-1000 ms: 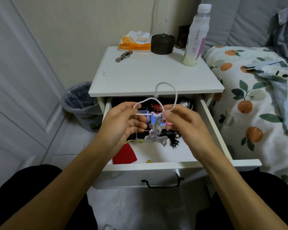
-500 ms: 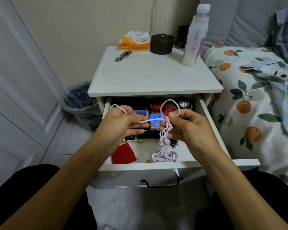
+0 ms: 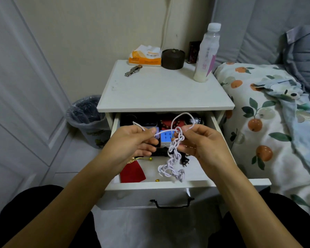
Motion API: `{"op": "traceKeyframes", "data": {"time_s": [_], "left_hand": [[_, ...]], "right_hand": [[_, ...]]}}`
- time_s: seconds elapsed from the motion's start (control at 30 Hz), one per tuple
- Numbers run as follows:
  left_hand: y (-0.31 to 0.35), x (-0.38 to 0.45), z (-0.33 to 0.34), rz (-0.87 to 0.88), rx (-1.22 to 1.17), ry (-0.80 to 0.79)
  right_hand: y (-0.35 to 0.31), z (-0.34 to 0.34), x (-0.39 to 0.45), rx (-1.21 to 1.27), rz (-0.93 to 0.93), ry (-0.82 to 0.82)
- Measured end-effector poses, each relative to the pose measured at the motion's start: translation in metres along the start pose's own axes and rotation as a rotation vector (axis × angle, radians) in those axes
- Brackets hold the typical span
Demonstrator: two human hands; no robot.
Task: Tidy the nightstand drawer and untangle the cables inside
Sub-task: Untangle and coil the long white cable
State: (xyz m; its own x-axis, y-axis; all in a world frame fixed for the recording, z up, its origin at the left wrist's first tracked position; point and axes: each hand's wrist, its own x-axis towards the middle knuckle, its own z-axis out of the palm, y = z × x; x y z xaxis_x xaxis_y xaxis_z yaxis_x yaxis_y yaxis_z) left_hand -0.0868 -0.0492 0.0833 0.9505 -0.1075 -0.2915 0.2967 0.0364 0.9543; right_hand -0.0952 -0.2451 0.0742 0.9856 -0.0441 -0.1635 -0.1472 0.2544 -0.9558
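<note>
- Centre of frame: left hand and right hand are raised over the open nightstand drawer, both pinching one white cable.
- Left hand: thumb and forefinger pressed on a straight run of the cable; a short end pokes out past the knuckles toward upper left.
- Right hand: fingertips pinch the top of the braided, chain-like part; a free loop arcs above the hand.
- The braid hangs down between the hands, and its lower end curls near the drawer's front edge, centre-low in frame.
- Inside the drawer: red pouch at lower left, blue puzzle cube between the hands, black plug just right of the braid, dark beads at the back.
- Nightstand top, upper centre: tissue pack, dark round lidded jar, plastic bottle, wristwatch.
- Left of the stand: lined waste bin. Right edge: bedding with orange-fruit print.
</note>
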Motion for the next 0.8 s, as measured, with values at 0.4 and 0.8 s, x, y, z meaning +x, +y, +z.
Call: {"op": "traceKeyframes", "data": {"time_s": [0.4, 0.8], "left_hand": [[0.026, -0.011, 0.0, 0.071, 0.421, 0.127], [0.007, -0.028, 0.027, 0.548, 0.683, 0.038]], "right_hand": [[-0.029, 0.007, -0.013, -0.168, -0.023, -0.1], [-0.021, -0.013, -0.035, -0.039, -0.094, -0.071]]}}
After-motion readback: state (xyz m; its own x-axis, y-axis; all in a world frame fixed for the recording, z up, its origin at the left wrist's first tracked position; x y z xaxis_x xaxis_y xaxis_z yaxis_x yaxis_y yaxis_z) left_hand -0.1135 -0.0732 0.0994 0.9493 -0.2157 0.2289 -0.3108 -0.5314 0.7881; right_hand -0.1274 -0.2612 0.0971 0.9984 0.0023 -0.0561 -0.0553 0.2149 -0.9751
